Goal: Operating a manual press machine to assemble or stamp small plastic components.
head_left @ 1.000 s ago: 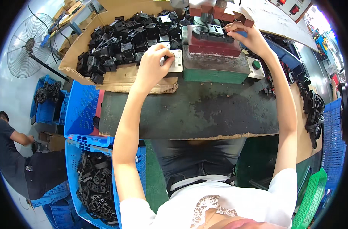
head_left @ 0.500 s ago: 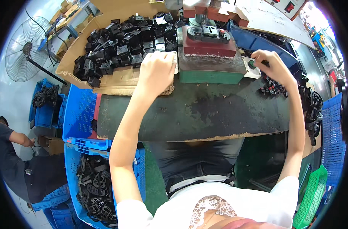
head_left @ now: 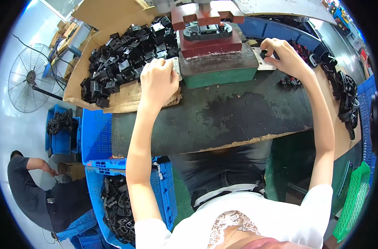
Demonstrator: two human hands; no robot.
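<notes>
A press stands in front of me, its red upper block low over a grey-black oval plastic part. This part lies on a red lower block, on a base with a green front. My left hand is curled at the white plate on the base's left side; whatever lies under its fingers is hidden. On the other side, my right hand has thumb and fingers closed about a dark round button on a second white plate.
A cardboard box of black plastic housings stands left of the press. Below it, a blue crate holds black frames. Black cords lie at right, near a green basket. Another person bends at far left.
The press's upper block has come down close over the oval part. My right fingers have closed in on the button. My left hand stays at its plate, while the whole view has shifted.
</notes>
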